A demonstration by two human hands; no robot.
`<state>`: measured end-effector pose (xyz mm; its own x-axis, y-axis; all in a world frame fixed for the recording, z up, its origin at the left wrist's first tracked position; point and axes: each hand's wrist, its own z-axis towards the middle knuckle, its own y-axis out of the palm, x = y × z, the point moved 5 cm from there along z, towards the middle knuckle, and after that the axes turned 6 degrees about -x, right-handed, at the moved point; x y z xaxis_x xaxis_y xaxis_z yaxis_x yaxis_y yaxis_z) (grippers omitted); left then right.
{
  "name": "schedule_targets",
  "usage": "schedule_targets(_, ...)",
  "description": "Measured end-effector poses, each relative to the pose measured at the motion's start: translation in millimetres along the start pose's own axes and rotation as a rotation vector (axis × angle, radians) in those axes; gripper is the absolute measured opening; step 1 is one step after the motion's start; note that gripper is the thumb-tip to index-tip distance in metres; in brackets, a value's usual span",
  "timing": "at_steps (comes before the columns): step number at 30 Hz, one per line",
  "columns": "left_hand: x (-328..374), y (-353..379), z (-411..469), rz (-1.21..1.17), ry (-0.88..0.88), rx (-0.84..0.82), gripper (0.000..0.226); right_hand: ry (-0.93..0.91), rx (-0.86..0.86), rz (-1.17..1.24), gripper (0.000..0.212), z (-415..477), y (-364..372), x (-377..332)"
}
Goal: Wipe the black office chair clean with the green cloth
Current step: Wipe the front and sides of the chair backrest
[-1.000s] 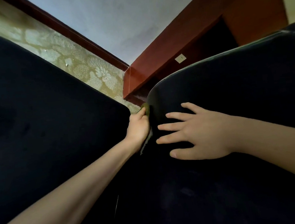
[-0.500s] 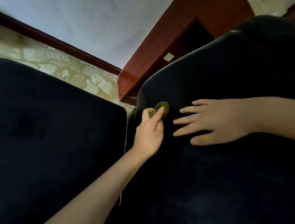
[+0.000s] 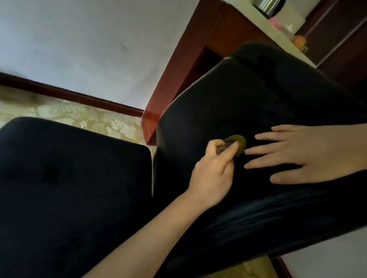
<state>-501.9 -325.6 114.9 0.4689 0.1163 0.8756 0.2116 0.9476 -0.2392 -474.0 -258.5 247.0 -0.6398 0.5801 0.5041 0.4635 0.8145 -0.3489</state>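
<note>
Green cloth (image 3: 238, 144) bunched at centre frame, sticking out past the curled fingers of the left hand (image 3: 211, 174) gripping it, pressed on the black chair (image 3: 231, 101), right hand (image 3: 312, 154) flat, fingers spread, just right of it

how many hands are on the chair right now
2. The left hand grips the green cloth against the black chair panel on the right; the right hand lies flat with fingers spread on that same panel, just right of the cloth. Neither is hidden.
</note>
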Motion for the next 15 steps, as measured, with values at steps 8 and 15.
schedule_targets(8,71,18,-66,0.182,0.197,0.029,0.050,0.051,0.416,-0.268,0.058,-75,56,-6)
schedule_targets(15,100,12,-41,0.348,0.181,-0.063,0.045,0.181,0.892,-0.410,0.057,-97,80,-10)
